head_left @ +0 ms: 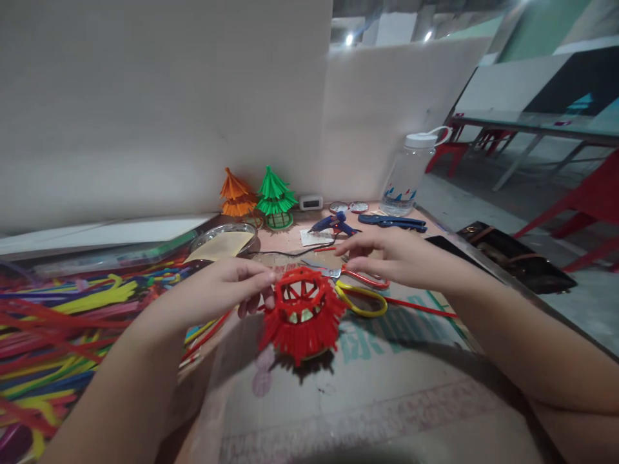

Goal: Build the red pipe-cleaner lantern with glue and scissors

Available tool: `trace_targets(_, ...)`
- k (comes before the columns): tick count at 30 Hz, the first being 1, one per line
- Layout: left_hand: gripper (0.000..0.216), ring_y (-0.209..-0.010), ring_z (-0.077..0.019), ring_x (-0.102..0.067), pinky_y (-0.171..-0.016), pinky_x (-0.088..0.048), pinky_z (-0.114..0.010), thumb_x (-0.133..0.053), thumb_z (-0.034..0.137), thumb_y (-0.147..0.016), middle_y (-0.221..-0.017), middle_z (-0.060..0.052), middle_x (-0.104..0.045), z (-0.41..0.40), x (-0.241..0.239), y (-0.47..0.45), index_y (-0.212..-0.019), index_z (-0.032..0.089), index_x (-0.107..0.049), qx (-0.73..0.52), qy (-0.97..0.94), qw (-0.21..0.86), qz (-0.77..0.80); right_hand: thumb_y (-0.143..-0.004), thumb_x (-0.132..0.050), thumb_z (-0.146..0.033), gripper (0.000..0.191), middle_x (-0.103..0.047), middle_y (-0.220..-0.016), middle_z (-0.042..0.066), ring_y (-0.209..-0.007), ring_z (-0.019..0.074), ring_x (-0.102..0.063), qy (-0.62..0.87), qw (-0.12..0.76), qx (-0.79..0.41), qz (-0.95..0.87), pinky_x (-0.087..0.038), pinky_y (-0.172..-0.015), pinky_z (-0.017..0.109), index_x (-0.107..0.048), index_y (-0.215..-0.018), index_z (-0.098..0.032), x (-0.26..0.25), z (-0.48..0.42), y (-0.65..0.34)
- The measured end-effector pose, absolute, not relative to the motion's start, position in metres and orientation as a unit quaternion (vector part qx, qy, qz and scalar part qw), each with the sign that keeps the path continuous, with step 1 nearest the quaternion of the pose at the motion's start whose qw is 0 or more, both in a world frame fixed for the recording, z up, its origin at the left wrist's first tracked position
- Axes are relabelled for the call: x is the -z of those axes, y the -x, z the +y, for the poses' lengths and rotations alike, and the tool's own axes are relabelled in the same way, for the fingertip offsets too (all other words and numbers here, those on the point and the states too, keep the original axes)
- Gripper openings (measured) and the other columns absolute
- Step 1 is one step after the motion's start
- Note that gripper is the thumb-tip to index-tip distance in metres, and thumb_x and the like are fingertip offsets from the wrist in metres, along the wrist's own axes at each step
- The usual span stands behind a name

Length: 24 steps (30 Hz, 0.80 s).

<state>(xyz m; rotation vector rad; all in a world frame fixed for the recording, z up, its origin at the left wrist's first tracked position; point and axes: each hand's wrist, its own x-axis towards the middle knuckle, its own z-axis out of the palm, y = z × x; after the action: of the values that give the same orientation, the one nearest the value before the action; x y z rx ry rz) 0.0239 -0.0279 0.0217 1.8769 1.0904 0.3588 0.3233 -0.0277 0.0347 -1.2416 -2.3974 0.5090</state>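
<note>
A red fringed pipe-cleaner craft piece (302, 335), with an open lattice ring on top, sits over the cardboard in front of me. My left hand (244, 283) grips its left rim between thumb and fingers. Just beyond it, my right hand (380, 254) hovers with fingers and thumb apart. Below those fingers lie scissors with red handles (370, 278) and a yellow-handled pair (365, 301), partly overlapping. A short red strip (325, 249) shows at the right fingertips; whether they touch it I cannot tell.
Colourful pipe cleaners (62, 328) are heaped at left. Behind stand orange (236, 193) and green (275, 196) tree-like crafts, a metal dish (249, 235), a blue glue gun (331, 223), blue pliers (391, 222) and a clear water bottle (403, 174). A white partition (169, 109) closes the back.
</note>
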Motion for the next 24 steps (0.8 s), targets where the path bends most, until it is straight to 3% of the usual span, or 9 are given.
trace_targets(5, 0.045, -0.061, -0.0122, -0.054, -0.056, -0.044, -0.022, -0.053, 0.058, -0.093, -0.068, 0.001, -0.059, -0.027, -0.020, -0.022, -0.074, 0.018, -0.063, -0.159, -0.766, 0.436, 0.444, -0.089, -0.065, -0.032, 0.030, -0.076, -0.096, 0.004, -0.079, 0.0153, -0.066, 0.447, 0.187, -0.276, -0.830, -0.047, -0.067, 0.025, -0.073, -0.114, -0.019, -0.021, -0.028, -0.311)
trace_targets(12, 0.049, -0.059, -0.0129, -0.056, -0.057, -0.045, -0.024, -0.048, 0.062, -0.093, -0.068, 0.000, -0.061, -0.020, -0.015, -0.025, -0.076, 0.018, -0.060, -0.173, -0.738, 0.476, 0.445, -0.085, -0.068, -0.029, 0.015, -0.076, -0.087, 0.004, -0.079, 0.0162, -0.066, 0.407, 0.244, -0.343, -0.811, -0.049, -0.070, 0.027, -0.075, -0.091, -0.017, -0.004, -0.031, -0.298)
trace_targets(17, 0.035, -0.060, -0.0121, -0.048, -0.056, -0.040, -0.023, -0.043, 0.042, -0.099, -0.066, 0.002, -0.051, -0.019, -0.015, -0.021, -0.074, 0.019, -0.051, -0.322, -0.752, 0.279, 0.503, -0.084, -0.072, -0.031, 0.017, -0.076, -0.089, 0.004, -0.080, 0.0163, -0.066, 0.387, 0.230, -0.336, -0.827, -0.049, -0.070, 0.027, -0.076, -0.093, -0.018, -0.002, -0.035, -0.297)
trace_targets(20, 0.012, -0.072, -0.0134, -0.054, -0.066, -0.044, -0.024, -0.044, 0.023, -0.096, -0.080, 0.001, -0.058, -0.029, -0.017, -0.024, -0.094, 0.020, -0.056, -0.380, -0.759, 0.225, 0.479, -0.084, -0.072, -0.032, 0.017, -0.076, -0.090, 0.004, -0.080, 0.0163, -0.066, 0.377, 0.234, -0.330, -0.833, -0.049, -0.072, 0.027, -0.077, -0.093, -0.018, -0.001, -0.037, -0.295)
trace_targets(24, 0.018, -0.099, -0.0179, -0.061, -0.086, -0.047, -0.030, -0.051, 0.018, -0.095, -0.106, -0.005, -0.067, -0.048, -0.024, -0.042, -0.105, 0.021, -0.065, -0.367, -0.820, 0.155, 0.411, -0.085, -0.072, -0.033, 0.017, -0.076, -0.088, 0.004, -0.078, 0.0157, -0.067, 0.366, 0.246, -0.326, -0.836, -0.049, -0.073, 0.027, -0.078, -0.092, -0.018, 0.006, -0.038, -0.292)
